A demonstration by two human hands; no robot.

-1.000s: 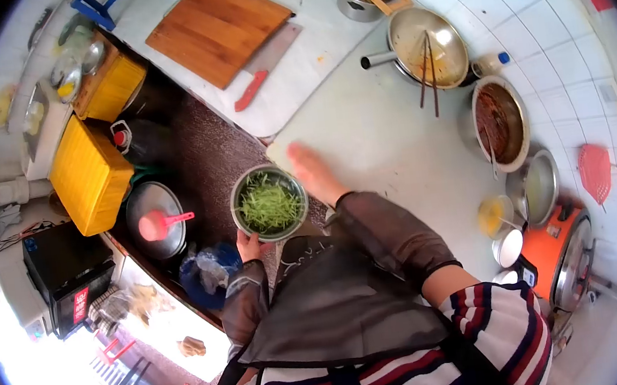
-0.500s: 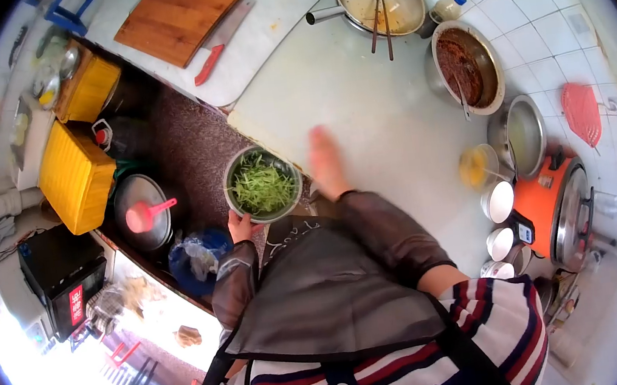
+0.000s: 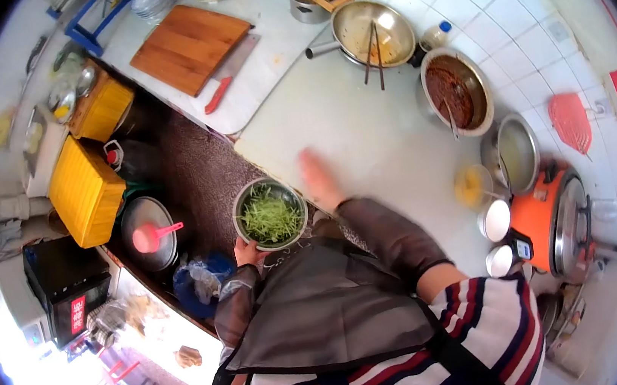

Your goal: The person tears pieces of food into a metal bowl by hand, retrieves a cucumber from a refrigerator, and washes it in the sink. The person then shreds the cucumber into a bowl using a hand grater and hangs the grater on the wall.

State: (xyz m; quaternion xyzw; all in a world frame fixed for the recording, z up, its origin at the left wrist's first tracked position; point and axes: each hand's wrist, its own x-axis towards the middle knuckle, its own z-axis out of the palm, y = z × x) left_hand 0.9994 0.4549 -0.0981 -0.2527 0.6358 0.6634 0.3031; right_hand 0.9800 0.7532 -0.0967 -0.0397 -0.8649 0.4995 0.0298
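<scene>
My left hand grips the near rim of a metal bowl, which sits low beside the counter edge. Shredded green vegetable lies inside it. Over the pale counter, just right of the bowl, is my right hand. Its fingers look stretched out together, though motion blurs them, and nothing shows in that hand. I cannot tell whether it touches the surface. Dark translucent sleeve covers reach over both forearms.
A red-handled knife lies beside a wooden cutting board. Along the tiled wall stand a pan with chopsticks, a bowl of red-brown paste and an orange cooker. Yellow crates and a lidded pot are left.
My right hand has shifted slightly down and left over the counter. The bowl, still in my left hand, sits a little lower in view. The camera has tilted, showing more of the back.
</scene>
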